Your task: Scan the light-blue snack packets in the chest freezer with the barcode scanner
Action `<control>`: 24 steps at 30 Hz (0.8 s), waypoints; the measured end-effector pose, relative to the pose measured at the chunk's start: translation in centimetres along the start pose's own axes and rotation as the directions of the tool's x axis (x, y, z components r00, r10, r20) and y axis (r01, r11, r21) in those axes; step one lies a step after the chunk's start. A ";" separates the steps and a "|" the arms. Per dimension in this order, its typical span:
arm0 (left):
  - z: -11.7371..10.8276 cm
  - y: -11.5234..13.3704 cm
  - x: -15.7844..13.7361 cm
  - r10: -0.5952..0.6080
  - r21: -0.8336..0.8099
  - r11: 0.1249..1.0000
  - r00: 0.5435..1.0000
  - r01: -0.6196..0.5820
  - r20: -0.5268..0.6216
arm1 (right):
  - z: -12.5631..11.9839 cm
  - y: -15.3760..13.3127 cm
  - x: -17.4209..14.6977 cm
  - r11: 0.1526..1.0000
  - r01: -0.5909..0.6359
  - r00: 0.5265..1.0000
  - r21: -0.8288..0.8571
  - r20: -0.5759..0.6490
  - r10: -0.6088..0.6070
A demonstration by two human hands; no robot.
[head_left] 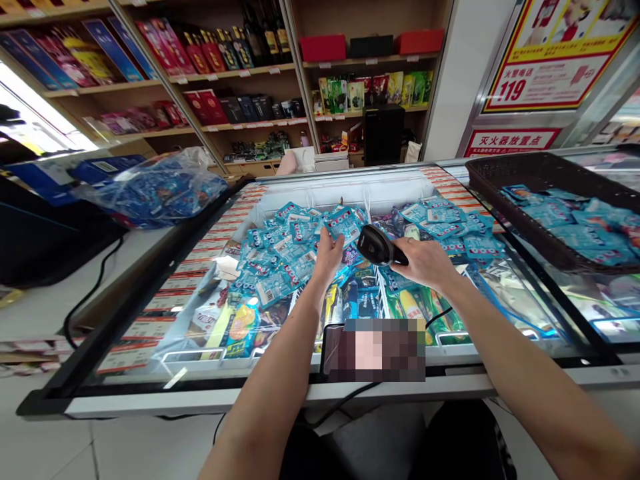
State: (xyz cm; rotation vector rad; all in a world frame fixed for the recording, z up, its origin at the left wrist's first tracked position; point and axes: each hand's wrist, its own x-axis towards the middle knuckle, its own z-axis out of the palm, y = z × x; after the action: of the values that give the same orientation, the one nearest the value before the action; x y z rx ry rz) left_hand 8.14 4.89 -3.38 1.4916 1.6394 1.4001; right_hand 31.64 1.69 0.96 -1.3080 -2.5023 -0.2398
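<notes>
overhead, red sign [545,81] reads "119"; left hand [327,257] holds blue packet [344,227].

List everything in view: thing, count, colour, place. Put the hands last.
packets: many, light blue, heaped in the freezer
held packet: one, light blue, in the left hand
scanner: one, black, in the right hand
freezer: one, glass-topped, centre
basket: one, dark, right, holding blue packets
bag: one, clear, full of blue packets, left
shelves: wooden, behind, with boxes and bottles
poster: one, red and yellow, upper right
left hand: holds the packet
right hand: grips the scanner
</notes>
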 end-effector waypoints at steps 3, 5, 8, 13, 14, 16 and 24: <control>-0.1 -0.2 0.0 0.004 -0.002 1.000 1.000 -0.004 -0.002 | 0.0 0.0 0.0 1.000 0.001 1.000 -0.003 -0.004 -0.001; -0.1 -0.3 0.0 0.013 -0.008 1.000 1.000 -0.013 -0.002 | 0.0 0.0 -0.1 1.000 0.002 1.000 -0.005 -0.004 -0.002; 0.0 -0.4 0.1 0.028 -0.013 1.000 1.000 -0.028 -0.007 | -0.1 0.0 -0.1 1.000 0.005 1.000 -0.001 -0.004 -0.005; 0.1 -0.6 0.1 0.025 -0.005 1.000 0.999 -0.025 -0.021 | -0.2 0.0 -0.1 1.000 0.010 1.000 -0.003 0.000 -0.010; 0.1 -0.6 0.1 0.026 -0.003 1.000 0.999 -0.026 -0.023 | -0.3 0.0 -0.1 1.000 0.011 1.000 -0.005 0.002 -0.011; 0.0 -0.6 0.1 0.023 0.006 1.000 0.999 -0.022 -0.025 | -0.3 0.0 -0.1 1.000 0.012 1.000 -0.007 0.008 -0.012; 0.1 -0.1 0.0 0.013 -0.037 0.999 0.999 -0.014 -0.044 | -0.2 0.0 -0.2 1.000 0.014 1.000 -0.012 -0.007 -0.014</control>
State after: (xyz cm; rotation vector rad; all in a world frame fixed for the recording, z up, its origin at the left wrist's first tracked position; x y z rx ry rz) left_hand 8.18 5.00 -3.54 1.4632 1.6225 1.4722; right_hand 31.80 1.54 1.10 -1.2927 -2.5081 -0.2631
